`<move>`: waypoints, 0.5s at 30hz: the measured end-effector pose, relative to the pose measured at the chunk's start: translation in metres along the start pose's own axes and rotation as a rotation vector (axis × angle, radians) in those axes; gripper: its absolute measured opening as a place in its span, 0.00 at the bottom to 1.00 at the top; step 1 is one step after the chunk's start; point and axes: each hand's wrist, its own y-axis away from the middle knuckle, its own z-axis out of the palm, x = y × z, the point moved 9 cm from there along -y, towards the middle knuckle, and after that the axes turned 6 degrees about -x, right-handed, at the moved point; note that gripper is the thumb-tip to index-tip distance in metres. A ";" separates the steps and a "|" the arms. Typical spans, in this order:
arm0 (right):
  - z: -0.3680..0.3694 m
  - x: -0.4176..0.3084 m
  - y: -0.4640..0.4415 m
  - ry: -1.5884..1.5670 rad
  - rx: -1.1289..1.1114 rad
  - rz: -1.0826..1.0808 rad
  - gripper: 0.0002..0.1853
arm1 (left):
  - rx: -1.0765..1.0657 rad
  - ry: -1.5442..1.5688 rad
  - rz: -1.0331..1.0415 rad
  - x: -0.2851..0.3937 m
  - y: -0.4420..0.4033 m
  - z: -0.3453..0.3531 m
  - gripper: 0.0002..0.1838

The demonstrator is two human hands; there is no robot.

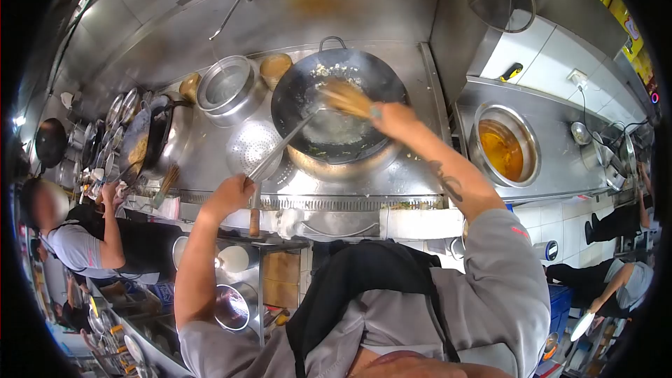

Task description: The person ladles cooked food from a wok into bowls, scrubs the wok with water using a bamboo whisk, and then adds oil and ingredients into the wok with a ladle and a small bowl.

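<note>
A black wok (285,101) stands on the stove ring, with white bits and cloudy liquid inside. My right hand (393,120) is closed around a bamboo wok brush (344,98), whose bristles are blurred over the wok's inner wall. My left hand (229,196) grips the long metal handle of a ladle (283,145); its far end reaches into the wok, and the bowl is not clearly visible. Just beside my left hand, a round perforated skimmer (250,145) with a wooden handle lies on the steel worktop.
Left of the wok stand metal pots (227,87) and a wooden-coloured bowl (276,66). On the right counter sits a steel pot of orange-brown oil (500,150). A co-worker (94,238) stands at the left beside another wok; another person (616,283) holds a plate at the right.
</note>
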 end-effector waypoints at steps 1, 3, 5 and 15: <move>-0.008 0.026 -0.007 0.007 -0.051 0.124 0.24 | 0.017 0.008 -0.008 0.003 0.002 -0.005 0.16; -0.024 0.055 -0.005 -0.052 -0.051 0.151 0.23 | -0.005 -0.001 -0.003 -0.011 0.008 0.003 0.16; -0.032 0.042 -0.002 -0.134 0.066 0.032 0.23 | 0.014 -0.045 0.052 -0.027 0.000 0.013 0.16; 0.029 0.057 -0.059 -0.372 0.092 0.112 0.24 | -0.449 1.002 -0.394 -0.020 0.032 0.092 0.08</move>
